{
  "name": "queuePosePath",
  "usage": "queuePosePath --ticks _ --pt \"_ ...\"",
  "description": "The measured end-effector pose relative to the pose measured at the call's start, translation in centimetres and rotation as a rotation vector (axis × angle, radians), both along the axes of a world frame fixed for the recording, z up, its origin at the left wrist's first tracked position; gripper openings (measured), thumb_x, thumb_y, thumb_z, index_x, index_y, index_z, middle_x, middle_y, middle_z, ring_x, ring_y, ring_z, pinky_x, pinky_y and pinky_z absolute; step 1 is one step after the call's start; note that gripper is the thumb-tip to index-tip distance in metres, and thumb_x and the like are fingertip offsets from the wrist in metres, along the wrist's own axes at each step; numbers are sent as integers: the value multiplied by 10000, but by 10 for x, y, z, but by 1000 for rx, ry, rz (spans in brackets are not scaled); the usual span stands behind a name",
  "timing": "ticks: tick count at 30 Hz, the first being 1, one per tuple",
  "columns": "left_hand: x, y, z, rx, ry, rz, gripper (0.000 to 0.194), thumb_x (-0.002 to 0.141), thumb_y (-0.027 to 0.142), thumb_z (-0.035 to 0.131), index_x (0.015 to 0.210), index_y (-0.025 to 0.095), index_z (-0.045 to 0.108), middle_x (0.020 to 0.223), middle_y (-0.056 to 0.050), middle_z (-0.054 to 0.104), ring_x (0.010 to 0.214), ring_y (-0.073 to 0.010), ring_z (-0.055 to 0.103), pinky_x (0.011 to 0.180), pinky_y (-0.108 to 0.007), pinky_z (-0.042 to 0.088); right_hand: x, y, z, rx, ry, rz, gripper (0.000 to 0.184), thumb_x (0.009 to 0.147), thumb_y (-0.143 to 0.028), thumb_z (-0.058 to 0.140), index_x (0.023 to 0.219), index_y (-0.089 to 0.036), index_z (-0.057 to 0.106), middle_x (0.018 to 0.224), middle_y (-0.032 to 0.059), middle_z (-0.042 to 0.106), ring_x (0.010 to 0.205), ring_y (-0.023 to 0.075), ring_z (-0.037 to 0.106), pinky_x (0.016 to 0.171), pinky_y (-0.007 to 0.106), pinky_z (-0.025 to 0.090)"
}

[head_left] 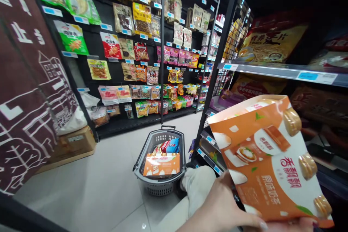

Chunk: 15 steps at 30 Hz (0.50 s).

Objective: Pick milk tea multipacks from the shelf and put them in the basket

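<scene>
Clamped in 2 hands (221,202), an orange carton (265,168) tilts beside dark shelves (285,71), a gray basket (160,189) on pale tiles (114,192) below.

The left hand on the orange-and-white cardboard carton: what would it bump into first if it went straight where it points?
The orange-and-white cardboard carton, which the left hand touches. Past that, probably the black shelf with a grey edge, though depth is hard to judge.

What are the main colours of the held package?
The package is mainly orange and white, best seen in the head view.
</scene>
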<state>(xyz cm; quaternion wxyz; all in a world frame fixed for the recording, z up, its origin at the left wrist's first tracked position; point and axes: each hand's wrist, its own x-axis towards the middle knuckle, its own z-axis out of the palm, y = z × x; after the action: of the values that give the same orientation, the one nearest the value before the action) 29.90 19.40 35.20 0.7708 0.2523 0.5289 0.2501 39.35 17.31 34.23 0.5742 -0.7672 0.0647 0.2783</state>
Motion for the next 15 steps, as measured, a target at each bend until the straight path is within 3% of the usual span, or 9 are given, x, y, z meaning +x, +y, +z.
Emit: queuePosePath --ticks 3,10,15 --pt "0 -6 -3 54 26 -64 590 500 305 771 1056 175 624 1042 -60 615 947 -265 561 849 -319 458 -2 6 1 117 -81 43 459 770 -445 430 1191 -290 523 1183 8 550 1039 337 519 825 572 425" --pt "-9 -7 -20 52 -58 -184 473 554 273 753 996 146 643 877 -45 658 829 -224 599 767 -284 489 1 -1 -5 183 -9 108 467 834 -410 348 1269 -254 419 1088 51 593 1032 270 527 814 492 444" --pt "-16 -4 -30 31 -195 -141 462 593 272 739 1014 122 621 1019 -64 626 961 -219 564 846 -277 460 -2 -3 -7 160 75 79 501 800 -407 431 1271 -239 401 1117 66 565 1000 252 535 782 451 460"
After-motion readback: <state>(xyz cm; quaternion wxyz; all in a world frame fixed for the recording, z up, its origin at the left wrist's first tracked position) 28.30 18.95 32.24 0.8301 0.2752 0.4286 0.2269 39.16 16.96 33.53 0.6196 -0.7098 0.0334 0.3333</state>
